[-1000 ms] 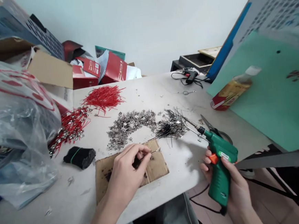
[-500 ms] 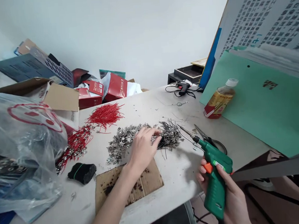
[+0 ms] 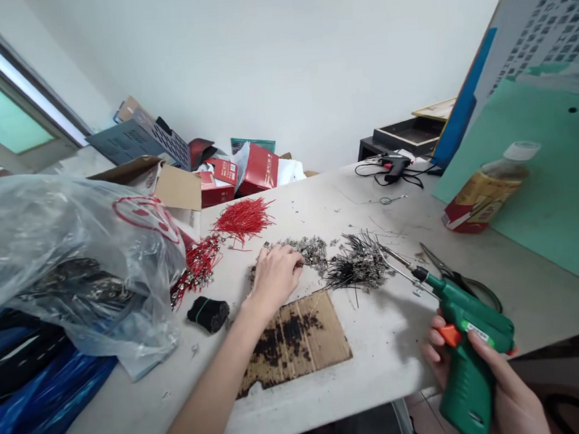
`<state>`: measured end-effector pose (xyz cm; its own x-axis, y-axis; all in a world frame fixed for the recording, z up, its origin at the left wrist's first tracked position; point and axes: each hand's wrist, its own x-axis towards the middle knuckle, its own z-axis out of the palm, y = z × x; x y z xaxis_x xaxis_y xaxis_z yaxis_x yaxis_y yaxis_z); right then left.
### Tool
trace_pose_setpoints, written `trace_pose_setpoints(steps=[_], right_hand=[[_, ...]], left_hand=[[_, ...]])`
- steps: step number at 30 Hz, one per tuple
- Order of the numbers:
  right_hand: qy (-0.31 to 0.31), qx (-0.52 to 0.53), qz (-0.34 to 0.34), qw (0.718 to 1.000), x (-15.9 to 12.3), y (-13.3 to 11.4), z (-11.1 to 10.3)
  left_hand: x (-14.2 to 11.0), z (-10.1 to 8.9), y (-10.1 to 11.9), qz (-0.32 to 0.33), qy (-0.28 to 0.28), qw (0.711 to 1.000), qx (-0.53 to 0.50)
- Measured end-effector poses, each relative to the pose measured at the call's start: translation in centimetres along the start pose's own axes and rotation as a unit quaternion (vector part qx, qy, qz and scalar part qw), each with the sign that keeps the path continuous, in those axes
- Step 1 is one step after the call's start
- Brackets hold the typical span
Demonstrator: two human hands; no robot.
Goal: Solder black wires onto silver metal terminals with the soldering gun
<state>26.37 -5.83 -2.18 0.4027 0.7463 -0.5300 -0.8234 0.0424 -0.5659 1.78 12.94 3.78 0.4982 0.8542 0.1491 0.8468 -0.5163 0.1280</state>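
Observation:
My right hand [image 3: 502, 374] is wrapped round a green soldering gun [image 3: 473, 356] with an orange trigger. Its metal tip points up and left, close to a heap of short black wires with metal ends [image 3: 356, 263]. My left hand [image 3: 278, 271] reaches into a pile of small silver metal terminals [image 3: 313, 250], fingers bent and thumb and fingertips together. Whatever is between those fingertips is too small to make out. Just below that hand lies a piece of brown cardboard [image 3: 324, 338] with dark burn marks.
Red wires [image 3: 244, 218] and red wires with terminals [image 3: 196, 271] lie at left, near a banded black wire bundle [image 3: 207, 314] and a clear plastic bag [image 3: 69, 221]. Scissors [image 3: 468, 283], a drink bottle [image 3: 490, 188] and a black glue gun-like tool [image 3: 393, 167] are at right.
The view has turned left. My left hand has moved from the black wires leftward to the silver terminals, its fingers drawing together. My right hand still holds the soldering gun.

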Motion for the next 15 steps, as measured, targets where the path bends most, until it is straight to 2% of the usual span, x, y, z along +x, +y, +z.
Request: trace_pose_setpoints(steps=[3, 8, 15], right_hand=[[0.004, 0.0, 0.003, 1.0, 0.0, 0.01, -0.22], [-0.031, 0.007, -0.012, 0.999, 0.05, 0.01, -0.16], [-0.024, -0.005, -0.021, 0.999, -0.05, 0.02, -0.1]], left_hand=[[0.16, 0.22, 0.4, 0.004, -0.004, 1.0, 0.022], [-0.05, 0.21, 0.22, 0.009, -0.001, 0.999, 0.034], [-0.58, -0.33, 0.33, 0.02, 0.002, 1.0, 0.016]])
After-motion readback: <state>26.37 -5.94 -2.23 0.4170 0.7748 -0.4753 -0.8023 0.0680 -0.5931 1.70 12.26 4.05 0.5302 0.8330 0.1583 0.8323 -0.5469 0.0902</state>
